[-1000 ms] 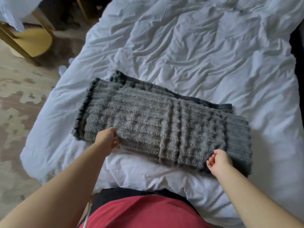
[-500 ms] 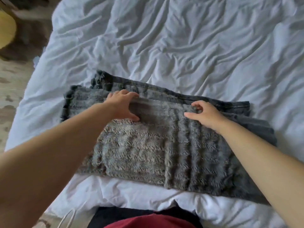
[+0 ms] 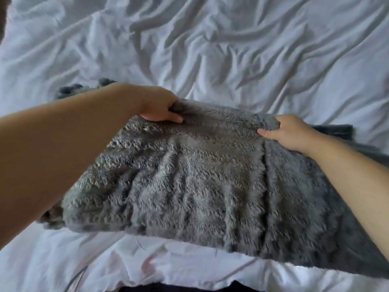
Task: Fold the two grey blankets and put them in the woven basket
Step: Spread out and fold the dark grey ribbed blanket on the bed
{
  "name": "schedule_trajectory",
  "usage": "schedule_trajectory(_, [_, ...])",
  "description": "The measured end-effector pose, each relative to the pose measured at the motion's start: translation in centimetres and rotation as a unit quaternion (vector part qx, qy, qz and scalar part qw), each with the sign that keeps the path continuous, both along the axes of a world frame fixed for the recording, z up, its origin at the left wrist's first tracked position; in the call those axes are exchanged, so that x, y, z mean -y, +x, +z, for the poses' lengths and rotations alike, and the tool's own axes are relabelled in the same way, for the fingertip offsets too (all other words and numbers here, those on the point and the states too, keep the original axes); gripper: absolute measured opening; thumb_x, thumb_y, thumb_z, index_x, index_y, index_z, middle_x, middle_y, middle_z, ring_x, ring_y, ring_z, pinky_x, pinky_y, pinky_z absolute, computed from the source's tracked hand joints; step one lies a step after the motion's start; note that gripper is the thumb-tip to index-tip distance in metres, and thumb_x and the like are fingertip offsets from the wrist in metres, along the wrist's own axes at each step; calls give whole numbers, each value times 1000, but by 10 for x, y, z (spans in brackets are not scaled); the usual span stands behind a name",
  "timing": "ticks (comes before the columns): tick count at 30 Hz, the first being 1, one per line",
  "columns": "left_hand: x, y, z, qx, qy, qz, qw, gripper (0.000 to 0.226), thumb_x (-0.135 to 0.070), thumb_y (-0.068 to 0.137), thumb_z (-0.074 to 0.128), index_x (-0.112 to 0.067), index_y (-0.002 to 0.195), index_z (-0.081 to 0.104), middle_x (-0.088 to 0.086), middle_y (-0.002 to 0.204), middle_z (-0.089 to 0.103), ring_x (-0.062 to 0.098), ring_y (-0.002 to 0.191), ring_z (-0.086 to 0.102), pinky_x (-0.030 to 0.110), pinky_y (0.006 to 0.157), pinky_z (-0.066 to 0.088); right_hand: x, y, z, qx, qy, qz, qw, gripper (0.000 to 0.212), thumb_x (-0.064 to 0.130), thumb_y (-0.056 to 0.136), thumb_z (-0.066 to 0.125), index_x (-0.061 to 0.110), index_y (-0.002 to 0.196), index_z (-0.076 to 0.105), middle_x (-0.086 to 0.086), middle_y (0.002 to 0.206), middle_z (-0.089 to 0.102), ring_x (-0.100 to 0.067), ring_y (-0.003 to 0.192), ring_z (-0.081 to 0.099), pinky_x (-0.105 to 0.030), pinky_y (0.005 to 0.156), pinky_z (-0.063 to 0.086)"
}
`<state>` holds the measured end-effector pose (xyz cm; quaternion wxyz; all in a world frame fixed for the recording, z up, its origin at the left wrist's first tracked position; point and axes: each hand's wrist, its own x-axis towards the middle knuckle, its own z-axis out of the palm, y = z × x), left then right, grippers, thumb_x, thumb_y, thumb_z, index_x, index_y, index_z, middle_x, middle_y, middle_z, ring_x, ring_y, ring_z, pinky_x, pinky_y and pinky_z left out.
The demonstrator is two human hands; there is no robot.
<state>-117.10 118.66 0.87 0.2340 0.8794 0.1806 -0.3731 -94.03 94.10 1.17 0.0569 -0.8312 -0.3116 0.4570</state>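
Gripping far edge of blanket [image 3: 189, 182] | left hand [image 3: 160, 108] and right hand [image 3: 288, 133] both curled round it | long axis runs left-right, near edge lies toward the body.

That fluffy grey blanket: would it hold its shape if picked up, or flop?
Probably floppy: the grey blanket sags and ripples between the left hand and right hand gripping its far edge. Its thick pile looks easy to grip, unlikely to slip. It looks bulky, so two hands seem wise.
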Motion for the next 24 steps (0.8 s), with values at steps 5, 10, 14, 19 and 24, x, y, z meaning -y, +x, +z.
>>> schedule_trajectory(5, [42,6,-1,52,208,62,975,45,-50,85,61,-22,119,51,8,118,55,30,114,50,49,106,30,-14,-15,-10,132,-55,46,989,55,48,86,64,8,123,55,-16,117,59,-34,106,56,-39,89,48])
schedule_trajectory(10, [97,-12,14,117,264,189,939,61,-27,87,60,-23,141,33,14,147,30,33,138,27,58,115,4,-30,-87,23,285,109,55,951,52,38,94,49,11,137,42,-17,138,42,-37,127,39,-47,106,34])
schedule_trajectory(14, [115,-43,24,179,241,262,917,61,-41,89,54,-18,142,37,16,152,28,33,143,19,58,114,3,-20,-154,26,185,182,196,946,60,44,95,41,17,148,32,-14,154,28,-31,144,20,-49,118,11])
schedule_trajectory(19, [104,-86,-2,129,267,213,931,74,-69,84,29,-35,149,21,5,161,8,26,148,0,52,113,-11,-4,-160,-14,184,119,268,938,64,55,98,20,31,153,-1,1,162,-9,-17,148,-12,-36,116,-15])
schedule_trajectory(24, [66,-81,-54,153,270,245,919,84,-75,79,23,-33,151,17,2,161,9,25,148,6,40,111,-13,-19,-154,-47,244,107,243,933,65,59,93,15,35,152,0,2,162,-3,-18,149,-5,-32,113,-20])
